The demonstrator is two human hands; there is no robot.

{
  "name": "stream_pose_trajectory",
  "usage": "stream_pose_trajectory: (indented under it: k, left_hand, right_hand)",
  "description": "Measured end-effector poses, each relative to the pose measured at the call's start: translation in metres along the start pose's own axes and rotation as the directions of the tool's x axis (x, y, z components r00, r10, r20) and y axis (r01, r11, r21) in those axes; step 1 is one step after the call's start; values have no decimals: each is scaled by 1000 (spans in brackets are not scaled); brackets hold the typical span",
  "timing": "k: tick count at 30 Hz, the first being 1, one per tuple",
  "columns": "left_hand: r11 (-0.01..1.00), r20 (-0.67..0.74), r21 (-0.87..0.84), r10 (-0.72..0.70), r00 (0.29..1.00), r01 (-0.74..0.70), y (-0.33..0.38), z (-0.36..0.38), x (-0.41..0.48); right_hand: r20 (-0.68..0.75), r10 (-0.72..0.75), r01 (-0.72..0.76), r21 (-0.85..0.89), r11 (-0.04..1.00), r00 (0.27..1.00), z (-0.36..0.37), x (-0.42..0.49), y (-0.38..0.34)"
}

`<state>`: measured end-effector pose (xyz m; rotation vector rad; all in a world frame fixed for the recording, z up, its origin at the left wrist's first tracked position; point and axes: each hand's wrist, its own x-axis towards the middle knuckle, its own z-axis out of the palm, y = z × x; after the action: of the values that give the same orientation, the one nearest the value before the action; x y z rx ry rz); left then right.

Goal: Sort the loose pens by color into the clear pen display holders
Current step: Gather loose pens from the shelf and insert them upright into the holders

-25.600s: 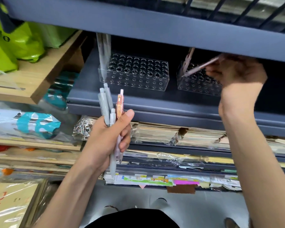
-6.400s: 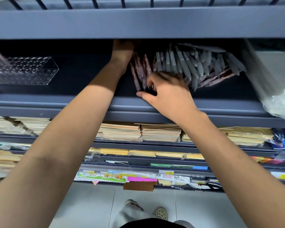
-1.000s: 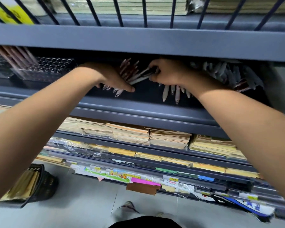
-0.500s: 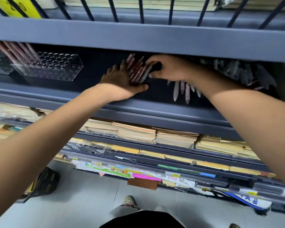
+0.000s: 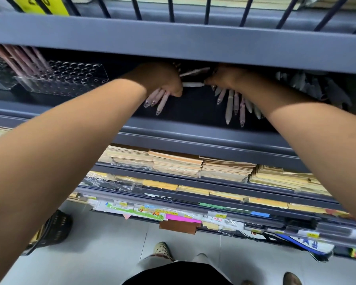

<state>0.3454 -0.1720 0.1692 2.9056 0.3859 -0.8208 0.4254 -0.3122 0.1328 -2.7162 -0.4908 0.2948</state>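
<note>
Both my hands reach deep into the dark grey shelf (image 5: 193,132). My left hand (image 5: 164,81) grips a bunch of pink pens (image 5: 157,100), whose tips fan out below my palm. My right hand (image 5: 226,79) pinches one end of a white pen (image 5: 192,84) that lies crosswise and reaches my left hand. Loose pink and grey pens (image 5: 232,105) lie under my right hand. More grey pens (image 5: 308,87) are heaped at the right. A clear pen holder (image 5: 74,79) stands at the left with pink pens (image 5: 19,58) slanting out of it.
The upper shelf's front rail (image 5: 173,40) hangs low over both hands. Stacks of paper pads (image 5: 177,165) fill the shelves below. A black basket (image 5: 53,229) stands on the tiled floor at the lower left, near my feet.
My left hand has closed round the pink pens and their tips now point down toward me. My right hand now holds a white pen crosswise against my left hand.
</note>
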Motion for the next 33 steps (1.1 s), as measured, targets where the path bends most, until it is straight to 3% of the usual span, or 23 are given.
stream_pose_trajectory:
  k: [2,5,8,12,15,18,21,23,28,33]
  left_hand:
    - [999,-26,30,-27,999,27,2,0,-6]
    - [997,-181,71,-13,983,26,-1,5,-16]
    - [998,-346,-14,45,937,-53,-9,11,-14]
    - [989,-258,-137,21,966,-58,-24,11,-14]
    - [979,-255,-194,19,967,-70,-35,15,-14]
    - [955,-295,-274,25,955,-110,-48,21,-10]
    - [895,-304,-429,-12,953,-125,-64,29,-9]
    - [823,-303,-555,-60,951,-125,-72,38,-13]
    - [504,-201,-858,-145,969,-103,-98,79,-50]
    - [232,-273,-944,-158,949,-233,-113,134,-95]
  right_hand:
    - [-5,59,-59,41,997,998,2,3,-6]
    - [-50,130,-121,144,982,990,5,6,-8]
    - [-32,134,-124,204,971,991,4,3,-15]
    - [-106,111,-56,426,903,988,1,-9,-7]
    - [-212,175,-31,550,835,962,2,-24,-1]
    - [-235,289,-30,725,688,928,5,-44,2]
    - [-225,286,32,833,553,931,7,-63,6]
    - [-230,254,89,880,467,939,12,-81,8]
    - [-166,127,129,959,254,978,33,-134,-3]
    - [-46,-33,53,972,229,998,59,-168,-20]
